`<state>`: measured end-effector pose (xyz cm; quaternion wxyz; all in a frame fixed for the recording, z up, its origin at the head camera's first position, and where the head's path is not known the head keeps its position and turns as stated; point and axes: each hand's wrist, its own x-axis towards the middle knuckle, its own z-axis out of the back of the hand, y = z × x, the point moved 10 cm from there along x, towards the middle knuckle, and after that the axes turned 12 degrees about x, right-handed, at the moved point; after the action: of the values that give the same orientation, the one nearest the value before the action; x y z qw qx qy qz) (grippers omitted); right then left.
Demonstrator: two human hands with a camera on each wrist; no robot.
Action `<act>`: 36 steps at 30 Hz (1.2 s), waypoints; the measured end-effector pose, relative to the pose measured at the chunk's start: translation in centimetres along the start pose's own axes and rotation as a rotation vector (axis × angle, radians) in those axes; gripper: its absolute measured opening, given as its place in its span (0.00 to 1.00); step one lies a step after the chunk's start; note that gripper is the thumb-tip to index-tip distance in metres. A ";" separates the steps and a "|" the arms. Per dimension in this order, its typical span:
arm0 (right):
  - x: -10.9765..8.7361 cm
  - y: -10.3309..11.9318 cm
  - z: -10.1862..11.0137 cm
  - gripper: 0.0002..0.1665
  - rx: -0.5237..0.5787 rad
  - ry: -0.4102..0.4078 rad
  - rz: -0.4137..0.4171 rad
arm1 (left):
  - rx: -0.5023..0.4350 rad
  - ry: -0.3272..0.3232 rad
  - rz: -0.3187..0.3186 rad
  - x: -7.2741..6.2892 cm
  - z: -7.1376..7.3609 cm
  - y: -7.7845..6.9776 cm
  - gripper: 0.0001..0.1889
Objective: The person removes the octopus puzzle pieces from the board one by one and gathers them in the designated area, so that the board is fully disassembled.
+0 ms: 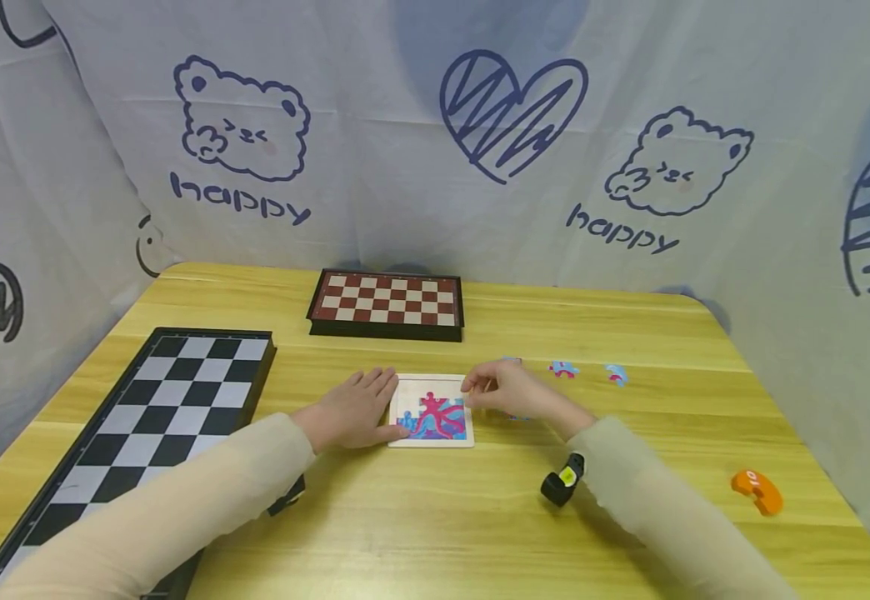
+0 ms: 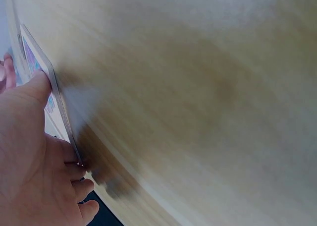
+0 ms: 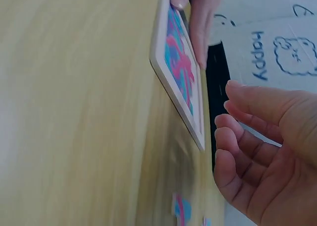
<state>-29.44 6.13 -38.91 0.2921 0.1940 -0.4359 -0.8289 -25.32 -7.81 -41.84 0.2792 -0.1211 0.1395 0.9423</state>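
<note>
A white-framed jigsaw puzzle board (image 1: 431,444) lies on the table, its lower part filled with a pink octopus on blue and purple. My left hand (image 1: 352,410) rests along the board's left edge, fingers extended, thumb over the lower left corner; in the left wrist view the thumb (image 2: 38,87) lies on the frame. Over the board's right edge hovers my right hand (image 1: 506,390). Its fingers are loosely bent, and the right wrist view shows nothing between them. Loose jigsaw pieces (image 1: 563,369) lie to the right, some partly hidden by that hand.
Behind the board stands a red-and-white checkered board (image 1: 386,302) in a black case. A larger black-and-white chessboard (image 1: 172,400) lies at the left. An orange curved object (image 1: 757,490) marked 10 sits near the right edge. White printed cloth (image 1: 390,200) hangs behind the table.
</note>
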 end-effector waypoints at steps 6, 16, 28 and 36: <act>1.4 0.4 -1.9 0.14 -0.055 0.027 0.003 | 0.008 0.006 0.011 0.1 -0.1 0.0 0.45; 2.8 0.7 -4.3 0.28 -0.226 0.098 -0.004 | -0.002 0.009 0.010 0.4 -0.2 0.0 0.45; 2.9 0.9 -4.4 0.23 -0.224 0.094 -0.006 | -0.010 0.021 0.015 0.2 -0.2 0.1 0.45; 2.9 0.5 -3.8 0.19 -0.094 0.058 -0.008 | -0.007 0.018 0.014 0.2 -0.2 0.0 0.45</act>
<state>-29.27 1.64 -40.74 0.3103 0.2058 -0.3870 -0.8436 -25.45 -7.79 -42.03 0.2709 -0.1298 0.1394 0.9436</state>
